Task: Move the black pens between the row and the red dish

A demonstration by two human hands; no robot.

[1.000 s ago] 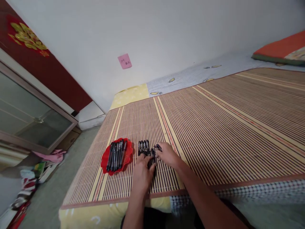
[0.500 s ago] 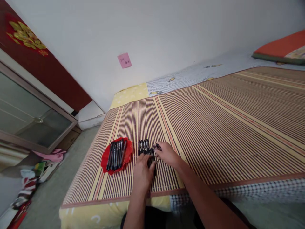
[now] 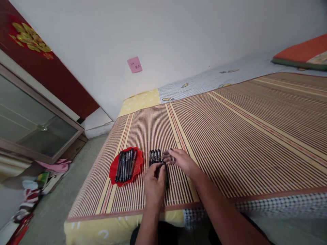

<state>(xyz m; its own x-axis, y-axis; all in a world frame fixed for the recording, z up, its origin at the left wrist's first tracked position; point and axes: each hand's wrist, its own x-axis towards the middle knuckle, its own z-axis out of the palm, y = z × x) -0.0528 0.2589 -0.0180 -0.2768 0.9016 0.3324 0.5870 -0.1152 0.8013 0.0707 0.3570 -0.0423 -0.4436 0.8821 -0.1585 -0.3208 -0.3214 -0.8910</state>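
Near the bed's front edge, a red tray (image 3: 113, 173) held dark pens; just right, the left hand (image 3: 154, 183) pinched 1 pen (image 3: 166, 175) from the row of pens (image 3: 155, 156), the right hand (image 3: 179, 160) resting open alongside.

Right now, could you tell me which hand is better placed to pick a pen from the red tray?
Probably the left hand: it rests on the loose row of pens directly beside the red tray, while the right hand lies on the row's far side.
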